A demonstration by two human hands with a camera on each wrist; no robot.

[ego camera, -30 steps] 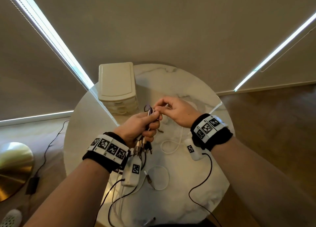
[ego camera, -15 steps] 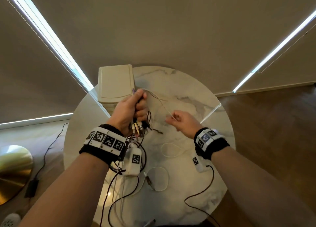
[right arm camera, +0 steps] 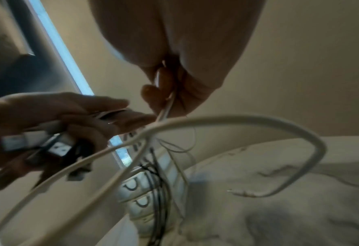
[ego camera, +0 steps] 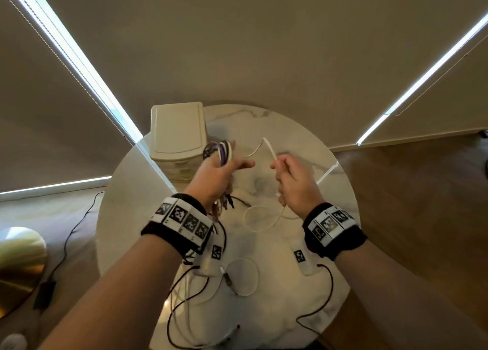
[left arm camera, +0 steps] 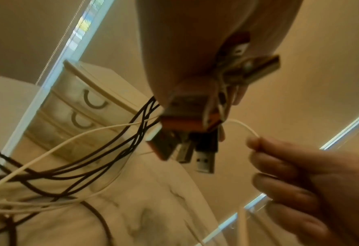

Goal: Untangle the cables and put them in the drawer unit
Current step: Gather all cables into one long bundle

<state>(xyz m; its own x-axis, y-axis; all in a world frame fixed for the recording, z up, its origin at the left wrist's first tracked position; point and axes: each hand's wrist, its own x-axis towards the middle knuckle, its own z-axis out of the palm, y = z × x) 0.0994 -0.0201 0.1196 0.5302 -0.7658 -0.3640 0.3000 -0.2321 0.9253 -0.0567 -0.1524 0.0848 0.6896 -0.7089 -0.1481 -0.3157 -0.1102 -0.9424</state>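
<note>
Both hands' fingers [ego camera: 280, 165] gripping cables [ego camera: 223, 150]

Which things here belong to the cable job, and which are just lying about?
Job:
left hand holding cable bundle
right hand pinching white cable
loose cables
drawer unit

Lying about:
table
gold lamp base
floor cord

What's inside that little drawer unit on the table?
That cannot be seen. The drawer unit has all its visible drawers closed, showing only curved handles on cloudy fronts. The cables are outside it: the left hand grips a bundle, the right hand holds a white cable.
</note>
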